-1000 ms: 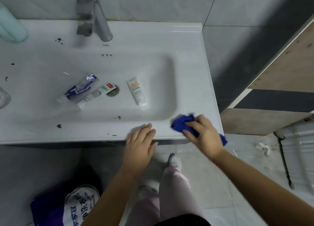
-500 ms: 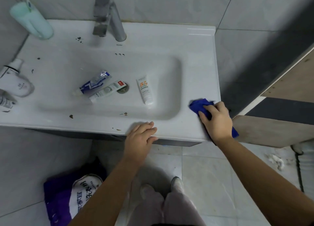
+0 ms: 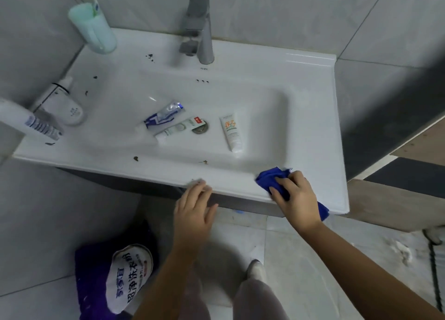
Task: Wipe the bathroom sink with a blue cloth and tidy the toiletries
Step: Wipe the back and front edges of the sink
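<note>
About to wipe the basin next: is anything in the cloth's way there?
Yes. Three tubes lie in the basin: two by the drain, one right of it. The cloth is in the right hand.

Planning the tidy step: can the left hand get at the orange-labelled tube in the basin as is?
Probably yes: the left hand is empty at the front rim, and nothing lies between it and the orange-labelled tube.

Blue cloth [image 3: 273,178], white sink [image 3: 310,117], mint-green cup [image 3: 92,28], brown specks.

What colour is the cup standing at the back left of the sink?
Pale mint green cup, head view.
</note>
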`<state>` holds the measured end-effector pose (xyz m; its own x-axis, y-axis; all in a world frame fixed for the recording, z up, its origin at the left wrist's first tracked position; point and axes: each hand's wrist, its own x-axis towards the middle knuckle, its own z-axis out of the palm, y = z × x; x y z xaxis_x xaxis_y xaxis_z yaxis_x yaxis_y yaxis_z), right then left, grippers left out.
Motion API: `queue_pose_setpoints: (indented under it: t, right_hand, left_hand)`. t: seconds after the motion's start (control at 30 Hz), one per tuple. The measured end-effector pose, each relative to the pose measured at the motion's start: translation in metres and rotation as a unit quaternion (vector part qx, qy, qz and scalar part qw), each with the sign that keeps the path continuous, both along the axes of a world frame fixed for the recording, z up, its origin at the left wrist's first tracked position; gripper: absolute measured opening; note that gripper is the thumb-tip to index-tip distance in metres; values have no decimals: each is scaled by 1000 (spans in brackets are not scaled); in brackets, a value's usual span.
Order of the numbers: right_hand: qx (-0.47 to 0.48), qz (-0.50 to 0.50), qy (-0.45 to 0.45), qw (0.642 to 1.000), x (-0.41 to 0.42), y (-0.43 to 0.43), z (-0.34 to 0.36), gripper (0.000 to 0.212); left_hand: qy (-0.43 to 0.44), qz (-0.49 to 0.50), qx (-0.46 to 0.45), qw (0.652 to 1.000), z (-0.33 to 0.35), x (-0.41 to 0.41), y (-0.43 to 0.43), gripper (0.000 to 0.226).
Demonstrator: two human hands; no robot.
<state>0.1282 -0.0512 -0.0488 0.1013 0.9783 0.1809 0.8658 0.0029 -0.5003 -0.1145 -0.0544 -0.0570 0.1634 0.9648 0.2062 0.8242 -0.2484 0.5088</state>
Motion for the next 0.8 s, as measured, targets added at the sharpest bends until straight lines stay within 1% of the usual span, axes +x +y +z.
queue_pose_setpoints:
  t: [0.07,0.17,0.2,0.27,0.3,0.37,0.43,0.47,0.57,0.63,0.67,0.7,0.8]
  right_hand:
    - [6,8,2,1000,-43,11,-3,27]
    - [26,38,3,999,-126,40,-6,21]
    - [32,50,6,998,-156,51,-6,22]
    - [35,63,0,997,-208,72,-4,33]
    - [37,66,-3,997,-225,78,-3,35]
    - [47,76,-14,996,-232,76,-3,33]
    - [57,65,-18,996,-204,61,-5,31]
    - [59,32,-21,998,-183,52,-5,30]
    - [44,-112,-37,992,-130,31,2,26]
    - [27,-178,-19,984,-137,38,1,21]
    - [28,-185,-8,982,-154,46,1,20]
    - [39,-173,-3,984,-178,55,-1,22]
    - [61,-64,-8,996,-243,67,-7,28]
  left_hand:
    - [10,22,10,1000,-1,-37,7,41]
    - [44,27,21,998,-3,-93,28,43]
    - [58,21,22,998,-4,-109,36,43]
    - [88,-2,30,996,-6,-134,51,43]
    - [100,-18,34,994,-7,-142,57,42]
    - [106,-47,39,992,-9,-152,63,42]
    - [98,-60,45,992,-13,-157,64,41]
    - [89,-62,46,993,-15,-158,64,41]
    - [60,-50,46,996,-20,-158,62,39]
    - [46,-43,46,997,-23,-156,64,37]
    - [37,-44,48,997,-24,-155,65,36]
    - [28,-46,50,997,-26,-155,66,35]
    - [21,-59,59,996,-29,-159,70,33]
